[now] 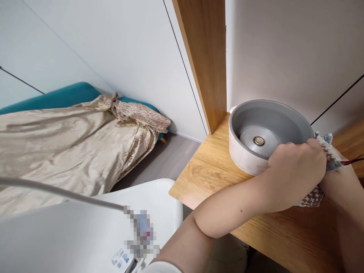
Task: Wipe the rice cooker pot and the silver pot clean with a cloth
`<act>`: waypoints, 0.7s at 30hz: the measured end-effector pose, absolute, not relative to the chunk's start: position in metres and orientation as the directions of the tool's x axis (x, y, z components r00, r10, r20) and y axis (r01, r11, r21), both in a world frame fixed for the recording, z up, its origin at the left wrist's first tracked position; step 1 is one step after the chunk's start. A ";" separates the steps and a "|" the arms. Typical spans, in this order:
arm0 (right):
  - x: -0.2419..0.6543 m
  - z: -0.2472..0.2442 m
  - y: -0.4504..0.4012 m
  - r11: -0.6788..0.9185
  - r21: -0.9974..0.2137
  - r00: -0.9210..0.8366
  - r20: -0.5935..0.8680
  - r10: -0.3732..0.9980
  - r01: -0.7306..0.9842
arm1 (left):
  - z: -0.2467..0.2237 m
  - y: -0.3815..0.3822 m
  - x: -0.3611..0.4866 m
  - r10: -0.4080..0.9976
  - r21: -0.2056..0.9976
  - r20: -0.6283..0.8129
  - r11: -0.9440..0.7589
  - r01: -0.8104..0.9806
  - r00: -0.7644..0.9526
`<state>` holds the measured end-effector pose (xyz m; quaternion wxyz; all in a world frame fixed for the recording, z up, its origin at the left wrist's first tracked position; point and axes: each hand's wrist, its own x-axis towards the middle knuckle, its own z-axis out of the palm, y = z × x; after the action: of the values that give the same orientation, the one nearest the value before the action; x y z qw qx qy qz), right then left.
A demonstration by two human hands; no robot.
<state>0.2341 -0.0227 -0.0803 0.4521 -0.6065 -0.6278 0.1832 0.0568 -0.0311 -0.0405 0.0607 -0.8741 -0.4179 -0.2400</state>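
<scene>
An electric cooker body (247,159), pale pink outside and grey inside, stands upright on the wooden desk. Its inner base is a metal plate with a round button-like sensor (259,141) in the middle. My left hand (295,174) reaches across to the cooker's near right rim, with its fingers curled closed round a patterned brown and white cloth (311,198). Part of this cloth shows on both sides of the hand. My right hand (337,182) comes in from the right behind it; its fingers are hidden by the left hand and cloth.
The wooden desk (199,170) meets an upright wooden panel (206,57). A dark red and black cable (351,160) runs off right. At lower left is a white surface (71,231) with a grey tube (62,195) above. Beyond lies a teal bed (71,93) with a beige cover (57,148).
</scene>
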 end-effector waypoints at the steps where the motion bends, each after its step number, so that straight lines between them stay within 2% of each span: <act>1: 0.236 -0.079 -0.023 0.195 -0.782 0.140 0.338 0.931 0.592 | -0.040 -0.031 0.056 0.706 0.098 0.461 -0.642 0.760 0.538; 7: 0.237 -0.077 -0.022 0.126 -0.822 0.243 0.305 0.921 0.555 | -0.038 -0.030 0.053 0.702 0.095 0.454 -0.650 0.754 0.548; 13: 0.227 -0.080 -0.023 0.028 -0.885 0.424 0.250 0.870 0.464 | -0.038 -0.030 0.049 0.658 0.022 0.470 -0.676 0.737 0.589; 17: 0.220 -0.084 -0.020 0.079 -0.918 0.531 0.293 0.795 0.388 | -0.039 -0.031 0.046 0.646 0.015 0.470 -0.688 0.726 0.602; 21: 0.216 -0.094 -0.013 0.181 -0.923 0.525 0.346 0.778 0.340 | -0.042 -0.032 0.043 0.619 0.056 0.495 -0.723 0.688 0.610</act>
<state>0.2159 -0.0133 -0.0938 0.6197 -0.6151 -0.4544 0.1764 0.0430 -0.0319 -0.0419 0.0702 -0.8944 -0.3654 -0.2482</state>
